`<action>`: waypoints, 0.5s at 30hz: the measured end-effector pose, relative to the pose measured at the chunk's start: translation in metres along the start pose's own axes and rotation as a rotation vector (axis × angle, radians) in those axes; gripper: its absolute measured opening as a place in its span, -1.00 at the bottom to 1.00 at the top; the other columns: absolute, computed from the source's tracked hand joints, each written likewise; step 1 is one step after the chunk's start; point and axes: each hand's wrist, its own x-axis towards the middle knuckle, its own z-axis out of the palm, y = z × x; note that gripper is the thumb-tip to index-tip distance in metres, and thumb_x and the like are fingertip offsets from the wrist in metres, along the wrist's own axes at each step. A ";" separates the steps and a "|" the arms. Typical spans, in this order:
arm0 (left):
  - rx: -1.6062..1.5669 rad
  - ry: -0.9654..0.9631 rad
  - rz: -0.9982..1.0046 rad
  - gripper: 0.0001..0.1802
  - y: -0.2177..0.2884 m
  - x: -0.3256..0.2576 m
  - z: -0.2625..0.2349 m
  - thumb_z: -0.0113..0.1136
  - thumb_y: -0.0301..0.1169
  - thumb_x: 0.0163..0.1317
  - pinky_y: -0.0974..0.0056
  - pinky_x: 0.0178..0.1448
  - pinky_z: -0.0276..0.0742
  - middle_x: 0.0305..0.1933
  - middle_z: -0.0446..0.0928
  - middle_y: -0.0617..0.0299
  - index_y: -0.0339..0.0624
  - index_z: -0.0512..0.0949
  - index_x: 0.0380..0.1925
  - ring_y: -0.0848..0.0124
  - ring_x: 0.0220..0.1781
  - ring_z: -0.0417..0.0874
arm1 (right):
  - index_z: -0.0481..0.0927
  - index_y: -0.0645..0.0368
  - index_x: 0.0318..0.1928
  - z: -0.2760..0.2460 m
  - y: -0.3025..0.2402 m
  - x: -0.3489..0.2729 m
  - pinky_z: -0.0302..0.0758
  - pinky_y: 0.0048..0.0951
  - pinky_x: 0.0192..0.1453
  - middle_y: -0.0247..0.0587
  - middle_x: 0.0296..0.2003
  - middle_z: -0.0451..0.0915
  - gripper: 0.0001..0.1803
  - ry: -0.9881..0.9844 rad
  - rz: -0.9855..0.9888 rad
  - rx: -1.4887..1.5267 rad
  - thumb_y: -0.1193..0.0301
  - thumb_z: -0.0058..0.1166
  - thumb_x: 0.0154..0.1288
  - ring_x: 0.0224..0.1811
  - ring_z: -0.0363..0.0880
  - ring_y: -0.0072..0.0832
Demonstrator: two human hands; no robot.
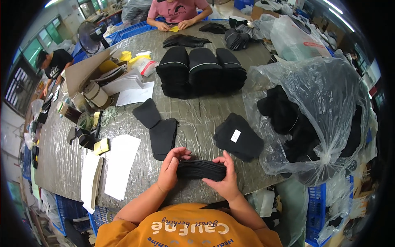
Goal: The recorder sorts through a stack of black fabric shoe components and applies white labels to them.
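Both hands grip one stack of black fabric pieces (200,168) held on edge at the near side of the grey table (205,113). My left hand (170,168) clasps its left end, fingers curled over the top. My right hand (225,175) holds the right end. Just beyond lie flat black cut pieces (161,127) and a black pile with a small white tag (238,138).
A big clear plastic bag of black pieces (312,119) fills the right side. Three tall black stacks (200,71) stand mid-table. White paper sheets (119,160), rubber bands and tape rolls (96,94) lie left. A person in pink (177,12) works at the far end, another in black (55,64) far left.
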 end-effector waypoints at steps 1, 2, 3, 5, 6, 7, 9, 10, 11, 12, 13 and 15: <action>-0.039 0.025 -0.059 -0.28 -0.003 0.002 0.001 -0.07 0.10 0.38 0.18 0.33 0.29 0.14 0.45 0.02 -0.35 0.27 0.22 0.27 0.15 0.47 | 0.11 0.15 0.39 0.001 0.001 0.001 0.43 -0.31 0.13 -0.17 -0.07 0.50 0.19 0.004 0.005 -0.012 0.51 0.55 -0.31 -0.02 0.49 -0.35; -0.078 0.050 -0.118 -0.31 -0.005 0.003 0.002 -0.08 0.08 0.40 0.19 0.32 0.30 0.12 0.45 0.03 -0.35 0.28 0.21 0.29 0.13 0.47 | 0.08 0.12 0.41 0.001 0.001 0.002 0.47 -0.38 0.09 -0.15 -0.07 0.49 0.19 0.009 0.011 -0.023 0.56 0.53 -0.27 -0.05 0.51 -0.41; -0.079 0.053 -0.114 -0.31 -0.004 0.005 0.001 -0.08 0.08 0.40 0.19 0.32 0.30 0.12 0.45 0.03 -0.35 0.28 0.21 0.29 0.13 0.47 | 0.08 0.12 0.41 0.003 0.001 0.003 0.47 -0.38 0.09 -0.15 -0.07 0.49 0.19 0.006 0.007 -0.023 0.56 0.53 -0.27 -0.05 0.51 -0.41; 0.014 -0.067 -0.033 -0.30 -0.002 0.006 0.000 -0.06 0.08 0.37 0.18 0.33 0.28 0.15 0.42 -0.02 -0.34 0.29 0.21 0.24 0.15 0.46 | 0.11 0.10 0.40 0.003 -0.004 0.003 0.47 -0.39 0.09 -0.16 -0.08 0.48 0.15 0.019 0.076 0.019 0.56 0.52 -0.25 -0.05 0.51 -0.42; 0.014 -0.063 -0.034 -0.30 0.004 0.006 -0.004 -0.06 0.08 0.37 0.18 0.33 0.28 0.15 0.42 -0.02 -0.34 0.29 0.21 0.24 0.15 0.46 | 0.11 0.10 0.40 0.003 -0.003 0.002 0.47 -0.39 0.09 -0.16 -0.08 0.48 0.15 0.016 0.078 0.019 0.56 0.52 -0.25 -0.05 0.51 -0.42; 0.341 -0.117 0.084 -0.24 0.013 0.009 -0.009 -0.02 0.13 0.31 0.10 0.36 0.24 0.20 0.38 -0.06 -0.34 0.29 0.22 0.17 0.21 0.42 | 0.13 0.10 0.40 0.000 -0.002 0.002 0.47 -0.40 0.09 -0.17 -0.06 0.48 0.14 0.006 0.081 0.031 0.57 0.52 -0.24 -0.04 0.51 -0.43; 0.662 -0.176 0.199 -0.17 0.036 0.019 -0.002 0.02 0.19 0.25 0.02 0.39 0.20 0.24 0.35 -0.09 -0.34 0.29 0.22 0.10 0.26 0.39 | 0.14 0.10 0.39 -0.001 0.003 0.004 0.47 -0.41 0.08 -0.17 -0.05 0.47 0.12 0.002 0.090 0.038 0.57 0.51 -0.23 -0.03 0.51 -0.43; 0.987 -0.351 0.328 -0.09 0.052 0.020 0.013 0.05 0.25 0.16 -0.06 0.42 0.12 0.29 0.30 -0.10 -0.33 0.28 0.25 0.04 0.32 0.33 | 0.17 0.10 0.38 0.001 0.006 0.002 0.46 -0.33 0.10 -0.16 -0.06 0.49 0.12 0.014 0.077 0.014 0.51 0.53 -0.25 -0.03 0.51 -0.34; 1.313 -0.522 0.464 0.00 0.067 0.019 0.029 0.07 0.31 0.07 -0.15 0.45 0.05 0.34 0.25 -0.12 -0.32 0.27 0.27 -0.01 0.38 0.26 | 0.20 0.10 0.37 0.002 0.005 0.001 0.44 -0.25 0.11 -0.16 -0.07 0.51 0.11 0.019 0.057 -0.006 0.45 0.55 -0.27 -0.03 0.51 -0.26; 1.450 -0.670 0.379 0.11 0.072 0.018 0.040 0.08 0.36 -0.03 -0.25 0.46 -0.05 0.41 0.19 -0.11 -0.31 0.21 0.32 -0.05 0.44 0.19 | 0.24 0.12 0.35 0.003 0.005 0.002 0.43 -0.21 0.11 -0.15 -0.07 0.52 0.11 0.023 0.012 -0.053 0.43 0.56 -0.31 -0.02 0.50 -0.21; 1.454 -0.667 0.378 0.11 0.070 0.018 0.044 0.08 0.36 -0.03 -0.25 0.46 -0.05 0.41 0.19 -0.11 -0.31 0.21 0.32 -0.05 0.44 0.19 | 0.24 0.12 0.35 0.005 0.004 0.003 0.43 -0.21 0.11 -0.15 -0.07 0.52 0.11 0.021 0.010 -0.050 0.43 0.56 -0.31 -0.02 0.50 -0.21; 1.489 -0.637 0.342 0.11 0.067 0.017 0.048 0.09 0.34 -0.01 -0.25 0.46 -0.06 0.44 0.15 -0.11 -0.32 0.18 0.35 -0.05 0.46 0.16 | 0.25 0.13 0.34 0.005 0.002 0.006 0.42 -0.19 0.11 -0.17 -0.08 0.53 0.09 0.035 0.011 -0.037 0.44 0.54 -0.32 -0.01 0.50 -0.19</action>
